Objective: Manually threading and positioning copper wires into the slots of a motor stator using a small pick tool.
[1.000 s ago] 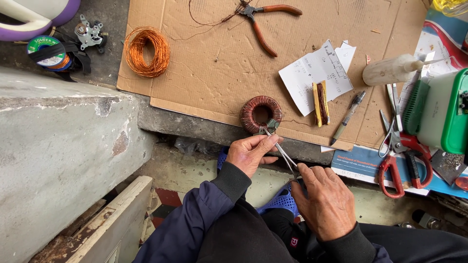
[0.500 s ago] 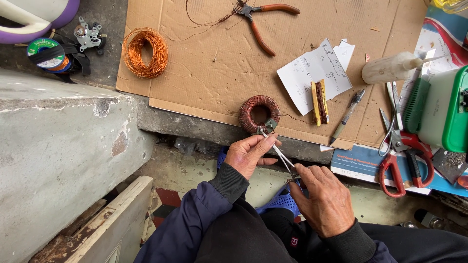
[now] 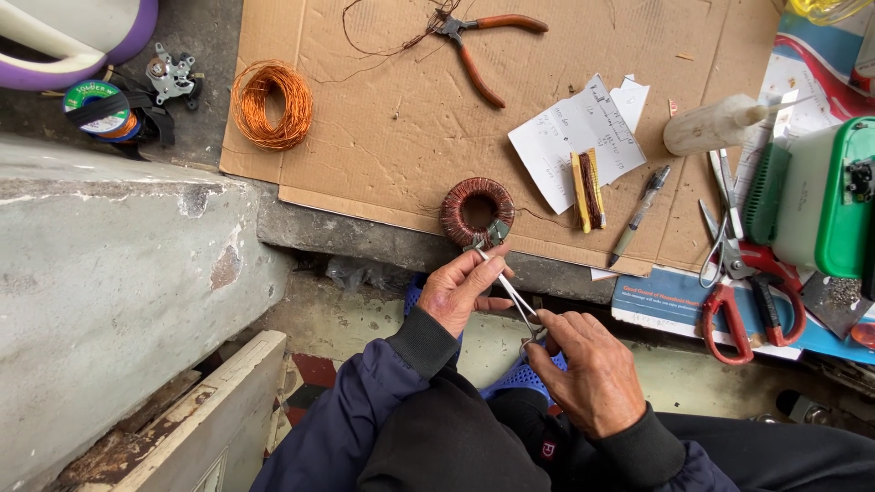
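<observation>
The cardboard (image 3: 383, 137) carries the coil (image 3: 478, 211) at its near edge. Wound in copper wire, the ring looks stiff and fairly heavy; its thin windings scratch easily, so its outer rim is probably the safest hold. Just near of it, the left hand (image 3: 460, 292) pinches the tweezers (image 3: 504, 290), whose tips meet the coil. The right hand (image 3: 588, 369) grasps their rear end.

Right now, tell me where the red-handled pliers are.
In the head view, the red-handled pliers lie at the top centre of the cardboard sheet, right of the orange wire coil.
</observation>
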